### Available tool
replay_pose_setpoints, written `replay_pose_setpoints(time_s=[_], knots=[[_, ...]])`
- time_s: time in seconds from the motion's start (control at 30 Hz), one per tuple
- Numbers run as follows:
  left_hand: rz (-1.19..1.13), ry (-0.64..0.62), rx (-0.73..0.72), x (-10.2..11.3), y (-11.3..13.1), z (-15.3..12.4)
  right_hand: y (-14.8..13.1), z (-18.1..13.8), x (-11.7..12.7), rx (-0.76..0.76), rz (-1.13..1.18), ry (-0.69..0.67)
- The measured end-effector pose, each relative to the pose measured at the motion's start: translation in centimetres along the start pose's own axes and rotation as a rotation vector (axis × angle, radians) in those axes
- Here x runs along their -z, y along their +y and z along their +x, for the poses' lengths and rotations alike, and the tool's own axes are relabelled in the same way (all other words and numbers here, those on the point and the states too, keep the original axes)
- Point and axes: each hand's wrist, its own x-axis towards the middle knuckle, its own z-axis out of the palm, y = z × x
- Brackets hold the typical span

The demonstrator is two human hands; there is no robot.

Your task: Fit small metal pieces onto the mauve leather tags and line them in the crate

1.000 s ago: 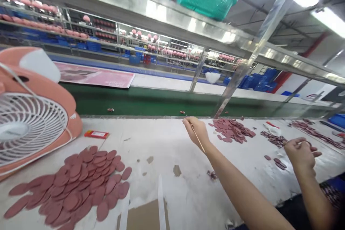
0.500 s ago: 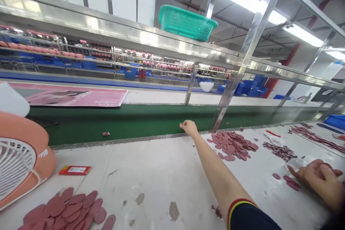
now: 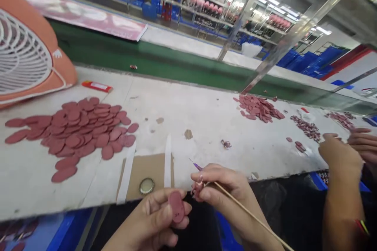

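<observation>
My left hand [image 3: 156,219] pinches one flat oval reddish-brown piece [image 3: 176,206], with small dark marks near its lower end. Beside it, my right hand [image 3: 226,196] grips a thin wooden-handled brush [image 3: 250,216] with a purple neck and a very fine point. Between that hand's thumb and forefinger is also a small clump of pinkish bits [image 3: 197,189], too small to name. In front of my left hand, a metal bottle cap [image 3: 146,185] rests on a brown cardboard piece [image 3: 151,163] fixed with white tape strips.
A heap of oval pieces [image 3: 85,125] lies at left, near an orange fan [image 3: 64,72] and a red-yellow packet [image 3: 97,86]. Another heap [image 3: 260,108] is farther right. A co-worker's hands [image 3: 341,151] are at the right edge. Behind the worktable [image 3: 173,104] runs a green belt [image 3: 176,68].
The view has swung down and right. The arm stretched to the green belt is gone from there. Both my hands are now low in view, holding the oval piece and the brush.
</observation>
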Motion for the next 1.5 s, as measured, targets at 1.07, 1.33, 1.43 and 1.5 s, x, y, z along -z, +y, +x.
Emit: replay_pose_setpoints(time_s=[1.07,1.33,1.43,1.5], knots=[[-0.025,-0.011,0.037,0.5,-2.4,-0.6,-0.3,-2.6,-0.9,0.077,-0.412,-0.165],[-0.019,-0.010,0.026,0.4,-2.2,-1.0,-0.2,-2.6,-0.9,0.150,-0.409,-0.197],[-0.016,-0.005,0.029,0.3,-2.1,-0.9,-0.5,-2.5,-0.9,0.162,-0.434,-0.218],[-0.009,-0.007,0.023,0.3,-2.1,-0.9,-0.6,-2.5,-0.8,0.173,-0.447,-0.242]])
